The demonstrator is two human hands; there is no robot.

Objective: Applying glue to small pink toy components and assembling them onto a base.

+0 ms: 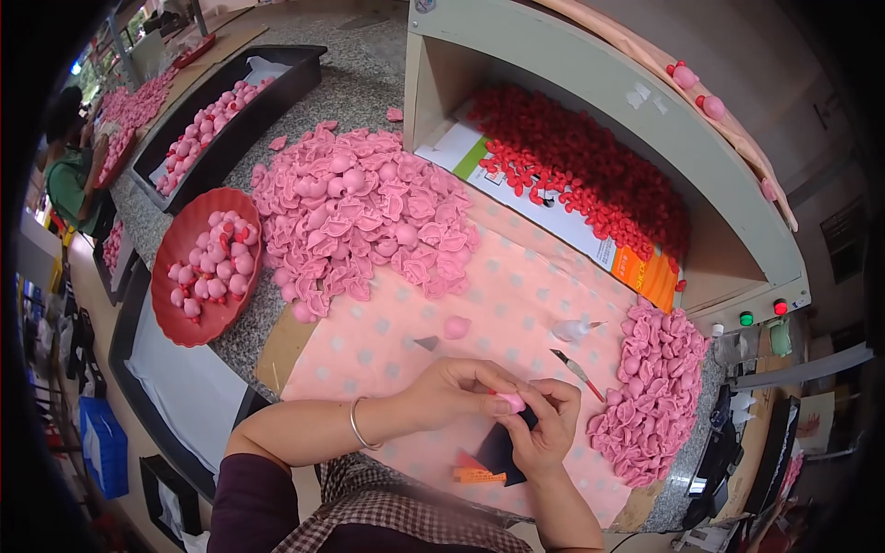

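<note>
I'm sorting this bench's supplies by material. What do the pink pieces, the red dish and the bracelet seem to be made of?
The pink pieces look like soft moulded plastic or rubber: matte, with thin curled edges; which of the two is unclear. The red dish seems to be rigid plastic, with a fluted rim and a slight sheen. The bracelet on the left wrist looks like polished metal: thin, silvery, with a bright glint.
</note>
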